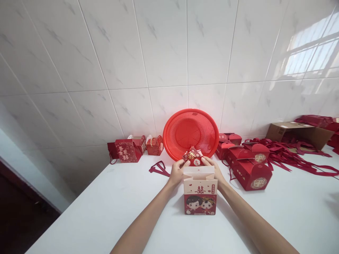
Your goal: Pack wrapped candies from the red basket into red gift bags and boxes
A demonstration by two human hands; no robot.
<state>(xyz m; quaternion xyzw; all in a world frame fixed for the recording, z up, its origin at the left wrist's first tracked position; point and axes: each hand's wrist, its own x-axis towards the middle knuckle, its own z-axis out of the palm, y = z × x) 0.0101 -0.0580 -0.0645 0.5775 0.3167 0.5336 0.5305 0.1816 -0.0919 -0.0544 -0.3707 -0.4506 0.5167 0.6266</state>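
Surface [106, 211]: white, before us.
Basket [188, 131]: red, tilted up at the far side.
Cartoon box [200, 197]: upright, open-topped, near us.
Left hand [178, 171]: we pinch the red packaging [192, 155] at left.
Right hand [212, 167]: we pinch it at right.
Red packaging: just beyond the cartoon box.

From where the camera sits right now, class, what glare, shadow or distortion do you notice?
Head view throughout: a barred window reflection glares on the glossy white wall tiles; soft shadow darkens the white tabletop beside the upright cream-and-red cardboard box; thin grout lines splay outward toward the top.
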